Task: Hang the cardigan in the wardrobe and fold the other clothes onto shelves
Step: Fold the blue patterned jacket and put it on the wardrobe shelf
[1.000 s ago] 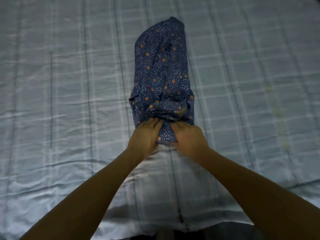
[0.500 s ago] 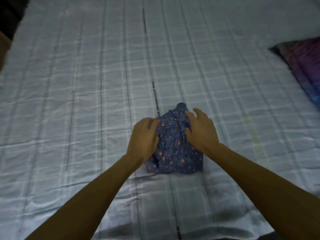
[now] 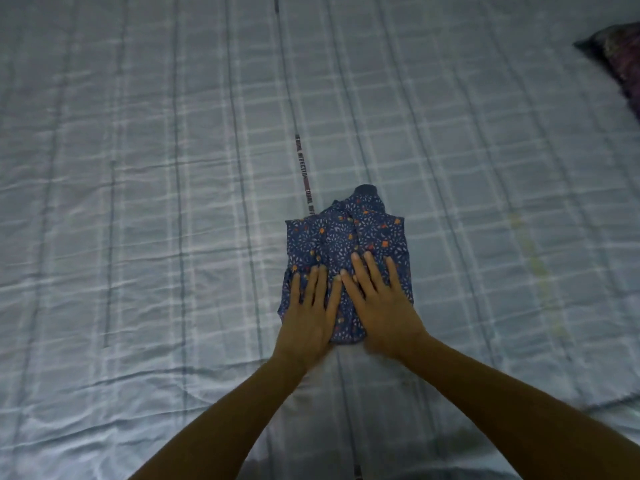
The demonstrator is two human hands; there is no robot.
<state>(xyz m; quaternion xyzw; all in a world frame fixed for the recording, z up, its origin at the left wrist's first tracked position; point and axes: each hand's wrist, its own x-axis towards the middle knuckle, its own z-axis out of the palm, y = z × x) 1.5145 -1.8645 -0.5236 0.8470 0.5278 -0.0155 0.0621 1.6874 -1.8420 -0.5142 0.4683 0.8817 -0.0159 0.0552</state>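
A dark blue garment with small white and orange flecks [image 3: 346, 237] lies folded into a compact rectangle on the bed. My left hand [image 3: 310, 310] presses flat on its near left part, fingers straight and pointing away from me. My right hand [image 3: 381, 299] presses flat on its near right part, fingers spread. The near edge of the garment is partly hidden under both palms. No cardigan or wardrobe is in view.
The bed is covered by a pale blue checked sheet [image 3: 138, 202] with a dark printed stripe [image 3: 302, 161] running away from me. A dark patterned pillow [image 3: 620, 60] lies at the far right edge.
The long garment was folded over toward me into a short bundle. Both hands let go of its sides and now lie flat on top, pressing it down.
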